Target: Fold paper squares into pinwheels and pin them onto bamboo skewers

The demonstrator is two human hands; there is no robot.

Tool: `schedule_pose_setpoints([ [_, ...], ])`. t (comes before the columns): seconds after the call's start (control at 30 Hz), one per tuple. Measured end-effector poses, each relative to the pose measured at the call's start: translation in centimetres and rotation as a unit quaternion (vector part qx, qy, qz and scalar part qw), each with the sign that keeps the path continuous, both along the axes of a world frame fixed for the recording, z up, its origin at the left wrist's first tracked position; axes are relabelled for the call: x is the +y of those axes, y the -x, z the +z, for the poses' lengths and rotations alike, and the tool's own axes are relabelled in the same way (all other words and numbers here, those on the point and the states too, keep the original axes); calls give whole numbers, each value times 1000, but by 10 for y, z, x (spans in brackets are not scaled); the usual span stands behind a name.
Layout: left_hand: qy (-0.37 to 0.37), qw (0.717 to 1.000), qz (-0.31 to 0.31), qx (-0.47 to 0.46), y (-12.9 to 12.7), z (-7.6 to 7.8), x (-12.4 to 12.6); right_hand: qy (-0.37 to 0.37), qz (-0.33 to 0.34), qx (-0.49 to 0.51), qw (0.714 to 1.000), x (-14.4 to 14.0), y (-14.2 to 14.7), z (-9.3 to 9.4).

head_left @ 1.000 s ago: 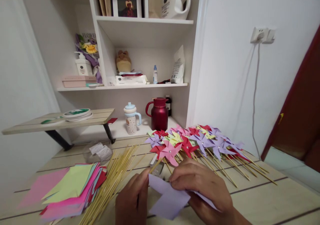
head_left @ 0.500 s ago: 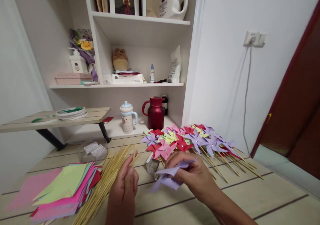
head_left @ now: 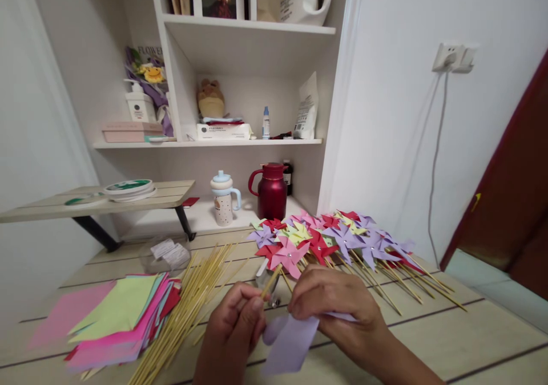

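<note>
Between the thumb and fingers of my left hand is a thin bamboo stick, its tip pointing up and right. My right hand pinches a purple paper pinwheel, whose blades fan out below and to the right of the fingers. Both hands are close together over the table's front middle. Just behind them a small clear container is partly hidden by my left hand and the stick. Finished pinwheels on sticks in red, pink, purple and yellow lie in a pile behind my right hand.
A bundle of bamboo sticks and stacked coloured paper lie on the left. Behind them is a clear box. A small raised shelf stands at back left. A red jug and a cup stand at the back.
My left hand has moved right with the stick, which now leans toward my right hand. The purple pinwheel has turned in my right hand, and the view has shifted slightly left.
</note>
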State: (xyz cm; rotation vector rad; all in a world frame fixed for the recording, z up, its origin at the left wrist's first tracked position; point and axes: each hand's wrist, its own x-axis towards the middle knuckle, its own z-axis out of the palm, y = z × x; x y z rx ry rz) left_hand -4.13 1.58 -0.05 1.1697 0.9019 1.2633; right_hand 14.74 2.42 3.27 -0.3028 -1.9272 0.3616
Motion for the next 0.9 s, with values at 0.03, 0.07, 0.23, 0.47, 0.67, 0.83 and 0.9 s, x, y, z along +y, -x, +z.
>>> schedule_pose_setpoints([
  [0.03, 13, 1000, -11, -2, 1, 0, 0, -1, 1, 3, 1000, 0, 0, 0],
  [0.07, 21, 1000, -15, -3, 2, 1, 0, -3, 1, 8, 1000, 0, 0, 0],
  [0.23, -25, 999, 30, 16, 0, 3, -3, -9, 1, 27, 1000, 0, -1, 1],
  [0.47, -75, 986, 125, 75, -6, 10, -13, -17, -4, 42, 999, 2, -3, 2],
  [0.67, -11, 993, 107, 58, -6, 13, -13, -20, -12, 46, 999, 3, -4, 1],
  [0.83, 56, 995, 75, 25, -6, 11, -12, -17, -15, 57, 998, 3, -3, 2],
  [0.9, 76, 995, 61, 23, -6, 10, -11, -17, -15, 62, 998, 3, -3, 2],
])
